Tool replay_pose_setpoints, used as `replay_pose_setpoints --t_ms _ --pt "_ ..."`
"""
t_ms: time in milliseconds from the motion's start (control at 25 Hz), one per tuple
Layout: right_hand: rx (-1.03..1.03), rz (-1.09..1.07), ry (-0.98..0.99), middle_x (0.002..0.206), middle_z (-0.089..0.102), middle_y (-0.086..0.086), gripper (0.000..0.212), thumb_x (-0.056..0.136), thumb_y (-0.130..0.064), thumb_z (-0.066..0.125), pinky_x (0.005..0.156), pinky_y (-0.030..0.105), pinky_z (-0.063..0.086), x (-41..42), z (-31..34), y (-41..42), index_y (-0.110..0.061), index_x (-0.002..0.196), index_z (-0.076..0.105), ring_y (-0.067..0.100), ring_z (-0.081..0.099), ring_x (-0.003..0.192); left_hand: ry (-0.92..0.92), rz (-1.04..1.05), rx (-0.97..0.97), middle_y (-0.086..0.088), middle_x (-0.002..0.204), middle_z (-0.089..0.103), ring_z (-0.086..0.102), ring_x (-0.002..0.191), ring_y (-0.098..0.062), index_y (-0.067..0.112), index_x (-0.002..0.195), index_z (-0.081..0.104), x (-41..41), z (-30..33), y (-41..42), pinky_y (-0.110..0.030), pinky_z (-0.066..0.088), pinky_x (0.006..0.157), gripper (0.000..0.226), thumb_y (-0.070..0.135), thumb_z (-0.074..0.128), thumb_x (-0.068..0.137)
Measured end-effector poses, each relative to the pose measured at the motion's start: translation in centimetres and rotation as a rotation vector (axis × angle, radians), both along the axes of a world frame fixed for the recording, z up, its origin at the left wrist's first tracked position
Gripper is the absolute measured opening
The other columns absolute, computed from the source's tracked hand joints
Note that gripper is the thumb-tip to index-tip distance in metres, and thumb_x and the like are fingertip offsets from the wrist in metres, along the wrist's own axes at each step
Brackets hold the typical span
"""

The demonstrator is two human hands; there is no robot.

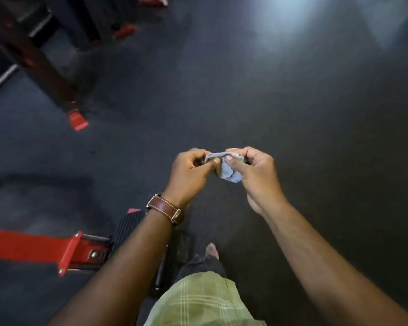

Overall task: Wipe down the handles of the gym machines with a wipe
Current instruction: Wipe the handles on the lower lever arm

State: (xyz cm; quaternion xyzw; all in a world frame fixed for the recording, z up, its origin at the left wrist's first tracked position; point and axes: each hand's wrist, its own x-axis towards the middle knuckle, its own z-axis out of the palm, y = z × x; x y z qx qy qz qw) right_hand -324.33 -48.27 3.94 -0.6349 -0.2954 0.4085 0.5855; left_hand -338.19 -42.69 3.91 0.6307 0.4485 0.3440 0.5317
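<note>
A small crumpled pale-blue wipe [229, 171] hangs between both hands over the dark gym floor. My left hand [189, 172], with a brown leather watch strap on the wrist, pinches the wipe's left edge with thumb and fingers. My right hand [257, 172] pinches its upper right part, fingers curled over it. No machine handle is plainly visible in the head view.
A red machine frame [33, 247] with a black ribbed footplate [130, 229] lies at the lower left. Another dark-red frame leg with a red foot [77, 120] stands at the upper left. Dark rubber floor [292, 102] spreads ahead and right. My foot [212, 250] shows below.
</note>
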Motion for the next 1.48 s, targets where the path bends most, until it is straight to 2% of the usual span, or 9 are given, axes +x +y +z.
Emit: replay_pose_setpoints --t_ms 120,240,320,480,640,840,1040,1360,1480 --pt "-0.005 0.173 0.280 0.084 0.072 0.016 0.004 0.092 -0.003 0.065 0.067 0.034 0.057 -0.3 -0.2 8.3 -0.003 0.089 0.067 0.024 0.069 0.075 -0.253 0.217 -0.218 -0.014 0.088 0.071 0.066 0.079 -0.019 -0.002 0.096 0.071 -0.1 -0.2 6.3 -0.031 0.056 0.068 0.008 0.002 0.066 0.091" --pt "0.006 0.268 0.386 0.097 0.073 0.024 0.022 0.086 -0.003 0.071 0.076 0.039 0.059 -0.9 0.1 17.4 0.008 0.104 0.068 0.030 0.071 0.085 -0.367 0.421 -0.288 -0.012 0.087 0.072 0.066 0.073 -0.017 0.001 0.093 0.072 -0.5 -0.3 14.2 -0.026 0.054 0.063 0.007 0.006 0.068 0.091" --pt "-0.022 0.290 0.378 0.097 0.074 0.024 0.023 0.081 0.002 0.074 0.078 0.039 0.058 -1.7 0.7 23.1 0.007 0.103 0.070 0.029 0.071 0.085 -0.363 0.499 -0.291 -0.010 0.084 0.072 0.066 0.074 -0.016 0.005 0.091 0.073 -1.1 0.2 18.9 -0.026 0.053 0.064 0.006 0.008 0.068 0.091" --pt "-0.059 0.381 0.383 0.085 0.075 0.017 0.014 0.081 0.008 0.071 0.068 0.031 0.058 -3.8 2.1 33.8 0.002 0.094 0.073 0.024 0.071 0.076 -0.415 0.605 -0.242 -0.012 0.090 0.072 0.067 0.083 -0.020 0.003 0.093 0.073 -3.0 1.8 26.9 -0.031 0.055 0.073 0.007 0.006 0.071 0.088" --pt "-0.111 0.510 0.388 0.085 0.074 0.016 0.012 0.083 0.008 0.068 0.060 0.025 0.056 -7.6 2.5 43.2 0.001 0.092 0.072 0.020 0.070 0.072 -0.436 0.762 -0.195 -0.012 0.090 0.073 0.068 0.085 -0.020 -0.003 0.100 0.071 -6.2 2.1 33.9 -0.034 0.055 0.079 0.022 -0.002 0.077 0.079" --pt "-0.171 0.764 0.380 0.086 0.075 0.015 0.014 0.084 0.002 0.072 0.057 0.023 0.054 -14.1 1.9 56.1 0.002 0.098 0.072 0.020 0.071 0.074 -0.498 1.076 -0.175 -0.026 0.101 0.072 0.066 0.090 -0.031 -0.003 0.097 0.073 -11.7 1.6 44.2 -0.048 0.054 0.090 0.018 -0.005 0.075 0.080" --pt "-0.213 1.021 0.349 0.085 0.075 0.014 0.012 0.085 0.001 0.071 0.065 0.025 0.056 -21.3 3.4 67.3 0.002 0.097 0.073 0.019 0.070 0.075 -0.582 1.321 -0.100 -0.023 0.101 0.073 0.071 0.089 -0.025 -0.008 0.102 0.071 -16.5 2.9 52.7 -0.029 0.058 0.075 0.019 -0.006 0.072 0.083" --pt "-0.299 1.394 0.379 0.090 0.074 0.018 0.010 0.085 0.006 0.068 0.073 0.031 0.057 -37.4 2.7 77.2 0.001 0.093 0.072 0.023 0.070 0.079 -0.717 1.671 0.014 -0.024 0.099 0.073 0.071 0.082 -0.022 -0.006 0.097 0.071 -28.3 2.8 59.9 -0.024 0.059 0.071 0.012 -0.006 0.068 0.085" --pt "-0.336 1.491 0.373 0.089 0.075 0.017 0.010 0.085 0.006 0.068 0.074 0.032 0.057 -45.9 1.5 79.5 0.000 0.091 0.073 0.023 0.070 0.079 -0.756 1.737 0.023 -0.016 0.088 0.075 0.072 0.073 -0.016 -0.002 0.092 0.072 -35.7 1.8 61.6 -0.022 0.058 0.066 0.007 -0.004 0.067 0.088"
